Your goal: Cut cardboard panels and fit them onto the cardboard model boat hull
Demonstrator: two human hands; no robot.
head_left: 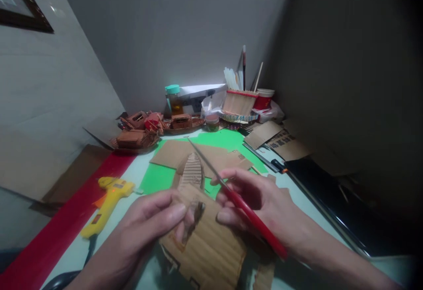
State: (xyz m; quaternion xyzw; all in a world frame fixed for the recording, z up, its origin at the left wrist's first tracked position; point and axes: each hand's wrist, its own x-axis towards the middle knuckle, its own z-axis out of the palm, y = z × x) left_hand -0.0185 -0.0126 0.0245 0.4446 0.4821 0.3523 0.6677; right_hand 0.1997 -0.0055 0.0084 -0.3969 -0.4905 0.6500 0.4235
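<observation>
My left hand [145, 219] grips a piece of brown cardboard [214, 241] by its left side. A ragged opening shows in the cardboard near my fingertips, and part of a finger is visible through it. In my right hand [254, 202] are red-handled scissors [246, 210], seen nearly edge-on, with the pointed tip aimed up and to the left. The right fingers lie close to the cardboard's upper right edge; whether they touch it I cannot tell. Just beyond the cardboard lies a small boat-shaped cardboard piece [192, 171] with a ribbed top.
A yellow glue gun [110, 204] lies at left near a red strip [66, 215]. Flat cardboard [172, 153] rests on a green sheet [228, 138]. Brown model boats [135, 138], a teal-lidded bottle [173, 98] and a stick holder [239, 102] stand behind. A black panel [333, 206] lies right.
</observation>
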